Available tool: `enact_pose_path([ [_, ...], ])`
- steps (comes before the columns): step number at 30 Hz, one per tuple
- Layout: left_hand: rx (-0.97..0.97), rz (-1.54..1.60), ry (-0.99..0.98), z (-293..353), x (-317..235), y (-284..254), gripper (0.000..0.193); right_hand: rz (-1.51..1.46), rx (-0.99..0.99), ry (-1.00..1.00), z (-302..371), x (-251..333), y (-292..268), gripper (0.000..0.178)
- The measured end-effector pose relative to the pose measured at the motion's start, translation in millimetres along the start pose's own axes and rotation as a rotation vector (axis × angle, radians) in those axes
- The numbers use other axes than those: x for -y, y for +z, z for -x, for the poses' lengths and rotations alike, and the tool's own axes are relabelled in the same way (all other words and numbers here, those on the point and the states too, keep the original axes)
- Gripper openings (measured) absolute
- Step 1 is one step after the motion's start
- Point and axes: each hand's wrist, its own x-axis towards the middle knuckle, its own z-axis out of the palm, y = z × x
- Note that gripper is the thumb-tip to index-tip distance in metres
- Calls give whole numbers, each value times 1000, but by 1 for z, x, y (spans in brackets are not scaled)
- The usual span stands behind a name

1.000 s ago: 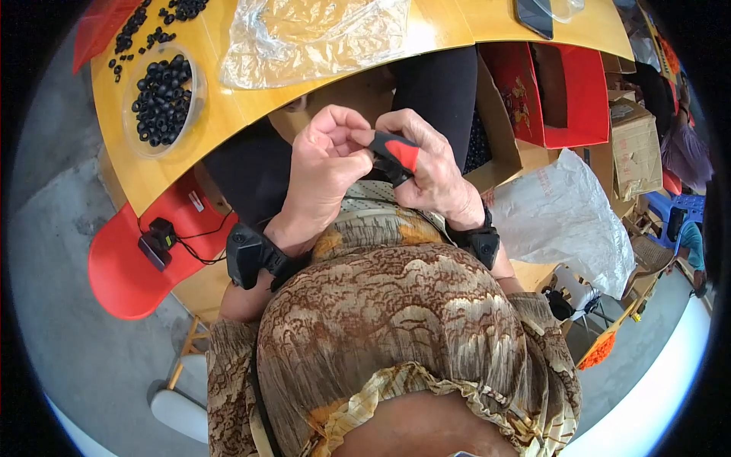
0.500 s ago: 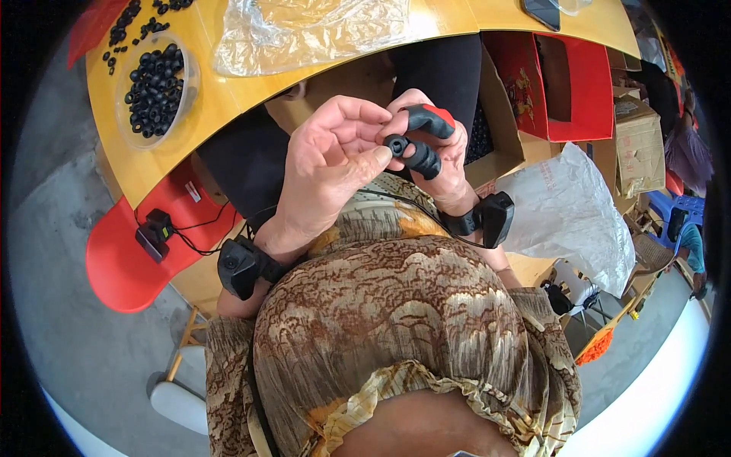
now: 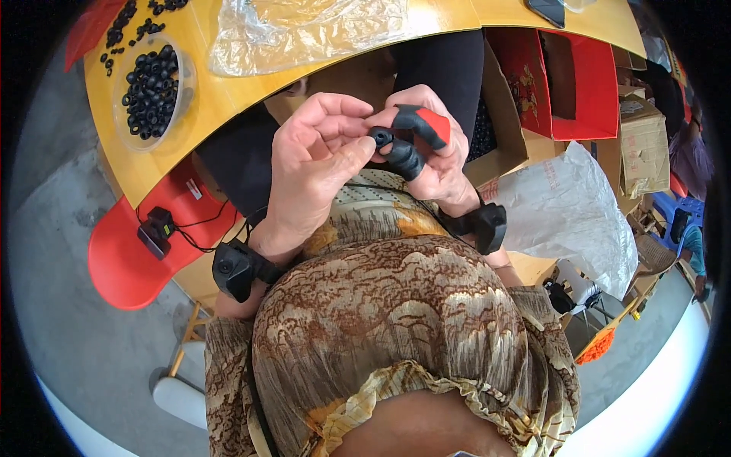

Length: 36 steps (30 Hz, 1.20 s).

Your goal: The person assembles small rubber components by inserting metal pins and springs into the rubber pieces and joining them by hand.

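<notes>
Black ring-shaped piece (image 3: 381, 137) sits above the lap, between the two hands, near the bench (image 3: 217, 99). Left hand (image 3: 308, 164) pinches it with the thumb, other fingers loosely curled. Right hand (image 3: 443, 164) is curled, a black-and-red cover (image 3: 423, 125) on one finger and a black cover (image 3: 404, 158) beside the piece; whether it grips too, I cannot tell. Similar pieces fill a clear tub (image 3: 187, 87) on the bench.

Small round black piece (image 3: 381, 137), central hole facing the camera, held in the left fingers (image 3: 355, 158)
</notes>
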Motion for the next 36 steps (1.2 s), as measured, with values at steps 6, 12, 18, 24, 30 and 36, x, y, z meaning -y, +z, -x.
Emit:
enact_pose_path([
  [6,-25,28,-152,-1,6,-4,15,451,-52,-382,-3,-8,-2,30],
  [12,46,-80,-194,0,5,-15,20,485,-29,-430,-4,-10,2,34],
  [18,104,74,-260,1,5,-15,16,455,121,-412,-7,-2,-2,31],
  [24,151,274,-336,0,4,-15,12,314,133,-353,-13,10,1,26],
  [30,178,389,-399,4,3,-15,10,205,140,-236,-10,12,5,21],
  [36,126,460,-443,6,10,-13,10,131,155,-152,-8,13,6,22],
])
